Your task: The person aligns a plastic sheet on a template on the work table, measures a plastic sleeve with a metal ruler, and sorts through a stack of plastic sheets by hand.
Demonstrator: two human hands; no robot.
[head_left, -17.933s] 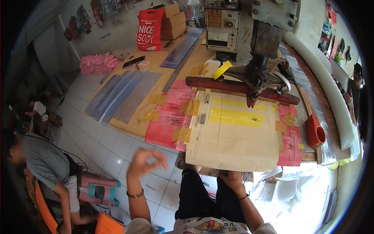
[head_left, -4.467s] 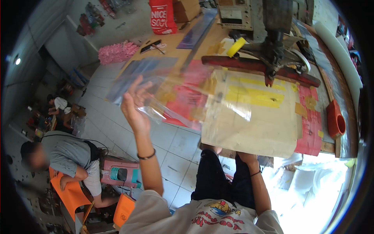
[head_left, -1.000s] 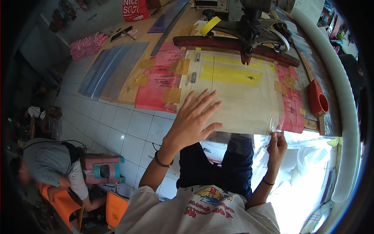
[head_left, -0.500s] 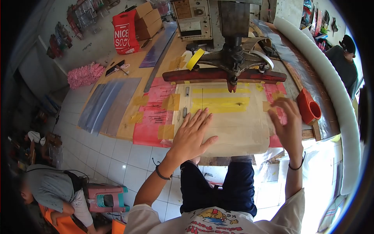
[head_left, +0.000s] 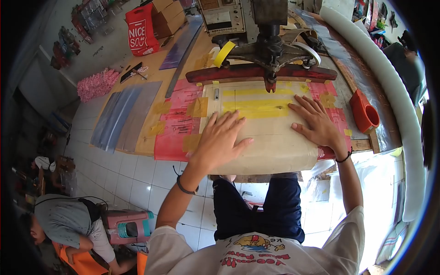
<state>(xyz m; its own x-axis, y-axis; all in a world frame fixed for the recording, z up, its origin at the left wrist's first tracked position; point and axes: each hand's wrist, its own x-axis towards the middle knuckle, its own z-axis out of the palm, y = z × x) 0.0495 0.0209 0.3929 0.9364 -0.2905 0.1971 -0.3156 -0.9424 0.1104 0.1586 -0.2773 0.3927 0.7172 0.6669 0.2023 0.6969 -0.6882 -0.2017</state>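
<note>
A translucent beige sheet [head_left: 275,146] lies on the work surface in front of me, its near edge curving down over the table's front. My left hand [head_left: 222,137] rests flat on the left part of the sheet, fingers pointing away from me. Spread on the sheet's right part is my right hand [head_left: 318,123]. Neither hand holds anything. Yellow tape strips [head_left: 256,111] run across between and beyond the fingertips. Past them hangs the long dark red bar [head_left: 229,73] of a press head [head_left: 271,55]. Red sheeting [head_left: 176,123], fixed with brown tape, shows beside the beige sheet.
Right of my hand stands an orange-red tape dispenser [head_left: 364,112]. Yellow [head_left: 224,53] and white tape rolls hang on the press. Plastic sheets [head_left: 126,114], a phone [head_left: 131,72] and a red bag [head_left: 142,31] lie left. A long white roll [head_left: 389,78] borders the right. One person [head_left: 68,220] bends at lower left.
My right hand has come down leftward from above the sheet's right edge and now lies flat on it. My left hand stays on the sheet. The view has shifted slightly.
</note>
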